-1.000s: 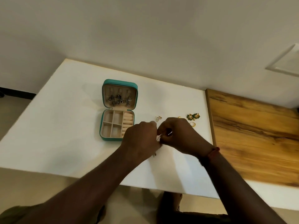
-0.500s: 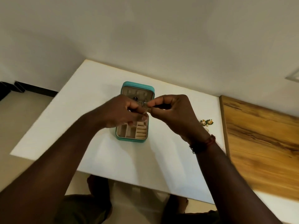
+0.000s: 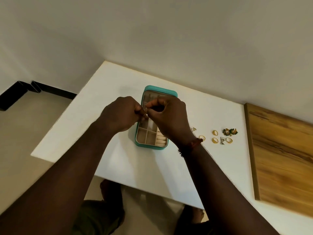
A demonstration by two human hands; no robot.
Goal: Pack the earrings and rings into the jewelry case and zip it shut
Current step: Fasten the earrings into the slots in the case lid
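A teal jewelry case (image 3: 149, 145) lies open on the white table (image 3: 105, 92), lid raised at the back, beige compartments and ring rolls facing up. Both hands hover over it. My left hand (image 3: 121, 114) and my right hand (image 3: 169, 116) meet fingertip to fingertip and pinch a small gold earring (image 3: 145, 114) between them. The hands hide most of the lid's inside. To the right of the case lie several gold rings (image 3: 215, 132), a green and gold pair of earrings (image 3: 230, 131), a silver triangular earring (image 3: 222, 140) and a small earring (image 3: 194, 129) by my right wrist.
A wooden board (image 3: 281, 155) covers the table's right end. The wall runs close behind the table. The table's front edge is near my body, with my legs and the floor below it.
Both hands carried the small earring from the table's middle leftward and up over the open case. The view has shifted, so the loose jewelry now shows to the right.
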